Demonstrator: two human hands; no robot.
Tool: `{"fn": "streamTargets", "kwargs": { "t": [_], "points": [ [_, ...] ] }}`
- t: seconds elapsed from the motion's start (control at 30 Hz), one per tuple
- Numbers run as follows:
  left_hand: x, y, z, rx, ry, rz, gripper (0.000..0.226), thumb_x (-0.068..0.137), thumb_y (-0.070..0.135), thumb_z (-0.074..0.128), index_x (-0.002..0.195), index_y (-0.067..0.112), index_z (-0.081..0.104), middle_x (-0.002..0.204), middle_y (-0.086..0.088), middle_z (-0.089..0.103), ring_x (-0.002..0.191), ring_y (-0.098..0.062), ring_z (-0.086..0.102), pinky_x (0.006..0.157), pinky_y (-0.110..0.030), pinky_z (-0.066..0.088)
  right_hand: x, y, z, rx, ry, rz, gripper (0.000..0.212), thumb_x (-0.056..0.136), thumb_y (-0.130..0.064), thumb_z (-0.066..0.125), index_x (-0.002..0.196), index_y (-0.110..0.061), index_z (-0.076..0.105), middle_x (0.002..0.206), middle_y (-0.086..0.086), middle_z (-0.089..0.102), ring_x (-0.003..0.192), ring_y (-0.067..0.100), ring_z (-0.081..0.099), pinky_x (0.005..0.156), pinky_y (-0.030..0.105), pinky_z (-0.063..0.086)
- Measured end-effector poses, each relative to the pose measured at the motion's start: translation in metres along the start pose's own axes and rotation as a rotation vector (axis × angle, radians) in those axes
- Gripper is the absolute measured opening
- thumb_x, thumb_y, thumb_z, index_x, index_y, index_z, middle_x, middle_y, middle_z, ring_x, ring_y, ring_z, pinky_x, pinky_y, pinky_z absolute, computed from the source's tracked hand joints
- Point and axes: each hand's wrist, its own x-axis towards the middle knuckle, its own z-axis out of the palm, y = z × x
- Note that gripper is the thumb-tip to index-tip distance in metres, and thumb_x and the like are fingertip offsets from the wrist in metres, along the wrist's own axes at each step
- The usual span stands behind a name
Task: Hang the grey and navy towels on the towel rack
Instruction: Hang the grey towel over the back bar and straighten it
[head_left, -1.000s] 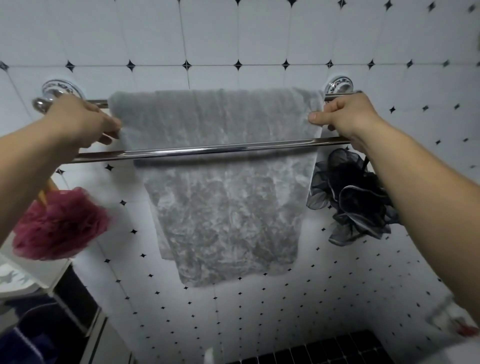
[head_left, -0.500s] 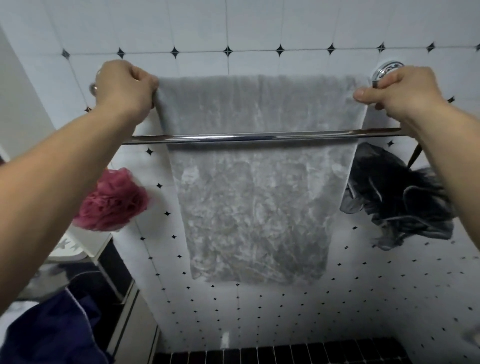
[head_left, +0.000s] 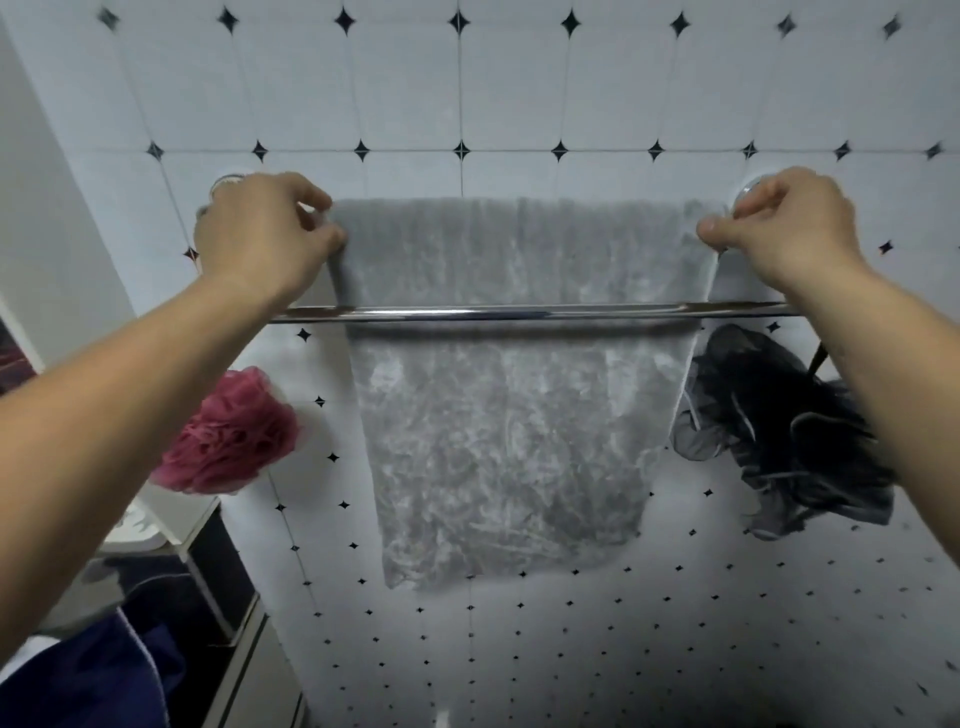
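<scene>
The grey towel (head_left: 498, 415) hangs draped over the back bar of the chrome towel rack (head_left: 519, 313), falling behind the front bar. My left hand (head_left: 265, 234) pinches the towel's top left corner. At the top right corner, my right hand (head_left: 779, 228) pinches the towel's edge between thumb and fingers. The navy towel (head_left: 98, 675) lies bunched at the bottom left, away from both hands.
A pink bath pouf (head_left: 228, 436) hangs left of the towel and a black one (head_left: 779, 431) hangs on the right. White tiled wall with black diamonds behind. A white sink edge (head_left: 140, 530) sits at the lower left.
My view has tilted down and left, so the rack sits lower in the frame. Both hands stay at the grey towel's top corners. More of the navy towel shows at bottom left.
</scene>
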Motion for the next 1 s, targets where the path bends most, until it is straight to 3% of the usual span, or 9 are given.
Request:
{"fn": "streamTargets", "kwargs": {
  "t": [0.17,0.3,0.4,0.5,0.6,0.7,0.83,0.9,1.0],
  "points": [
    [0.012,0.011,0.006,0.221,0.007,0.426,0.038,0.083,0.035,0.071,0.119,0.022,0.069,0.121,-0.007,0.066,0.113,-0.036,0.055,0.1,-0.049,0.036,0.006,-0.021,0.005,-0.527,-0.036,-0.455,0.042,0.078,-0.037,0.074,0.118,-0.032,0.064,0.12,0.007,0.066,0.117,0.035,0.05,0.093,0.047,0.035],
    [0.019,0.012,0.007,0.278,-0.135,0.376,0.029,0.09,0.034,0.064,0.118,0.029,0.069,0.12,0.0,0.07,0.116,-0.03,0.056,0.109,-0.05,0.026,0.008,-0.022,0.002,-0.674,-0.109,-0.454,0.031,0.086,-0.043,0.067,0.115,-0.033,0.069,0.104,0.005,0.073,0.113,0.033,0.051,0.089,0.042,0.033],
    [0.01,0.009,0.01,0.276,-0.071,0.393,0.029,0.089,0.028,0.064,0.117,0.022,0.069,0.117,-0.009,0.07,0.113,-0.037,0.057,0.103,-0.052,0.033,0.0,-0.018,0.001,-0.736,-0.053,-0.413,0.023,0.093,-0.029,0.061,0.115,-0.028,0.068,0.108,0.008,0.071,0.113,0.035,0.05,0.088,0.042,0.033],
    [-0.039,0.0,0.013,-0.055,0.243,0.45,0.023,0.091,0.021,0.057,0.109,0.012,0.068,0.103,-0.011,0.07,0.097,-0.034,0.06,0.088,-0.044,0.044,-0.047,-0.006,0.007,-0.334,0.21,-0.429,0.022,0.09,-0.014,0.055,0.107,-0.018,0.068,0.106,0.008,0.068,0.105,0.029,0.054,0.086,0.037,0.037],
    [-0.136,-0.026,0.044,-0.255,0.094,0.486,0.016,0.092,0.022,0.055,0.104,0.014,0.062,0.09,-0.002,0.061,0.08,-0.022,0.059,0.071,-0.036,0.047,-0.139,0.034,0.041,0.036,0.069,-0.401,0.012,0.086,-0.018,0.059,0.095,-0.018,0.067,0.079,-0.011,0.06,0.074,0.0,0.056,0.07,0.011,0.04],
    [-0.195,-0.06,0.092,-0.213,-0.278,0.113,0.035,0.088,0.026,0.067,0.118,0.015,0.055,0.106,-0.002,0.054,0.092,-0.022,0.059,0.075,-0.041,0.052,-0.19,0.095,0.091,-0.059,-0.395,0.008,0.036,0.087,-0.029,0.066,0.117,-0.011,0.063,0.082,-0.006,0.062,0.079,0.009,0.06,0.073,0.024,0.045],
    [-0.178,-0.078,0.133,-0.388,-0.517,-0.341,0.096,0.064,0.025,0.09,0.142,0.016,0.035,0.138,-0.007,0.045,0.119,-0.024,0.052,0.101,-0.045,0.046,-0.154,0.157,0.125,-0.045,-0.573,0.461,0.099,0.069,-0.026,0.088,0.147,-0.005,0.032,0.146,0.016,0.044,0.13,0.034,0.046,0.101,0.043,0.044],
    [-0.164,-0.078,0.149,-0.575,-0.612,-0.392,0.095,0.056,0.018,0.094,0.135,0.019,0.041,0.129,-0.001,0.058,0.113,-0.018,0.06,0.098,-0.04,0.049,-0.135,0.174,0.138,0.041,-0.581,0.432,0.098,0.061,-0.018,0.093,0.142,-0.007,0.038,0.144,0.014,0.044,0.128,0.036,0.048,0.099,0.05,0.047],
    [-0.158,-0.084,0.17,-0.738,-0.681,-0.545,0.06,0.057,0.008,0.092,0.11,0.015,0.066,0.099,0.004,0.077,0.089,-0.01,0.073,0.087,-0.033,0.057,-0.123,0.199,0.158,0.301,-0.659,0.426,0.069,0.063,-0.003,0.088,0.122,-0.011,0.053,0.111,-0.001,0.066,0.1,0.021,0.068,0.079,0.041,0.06]
  ]
}}
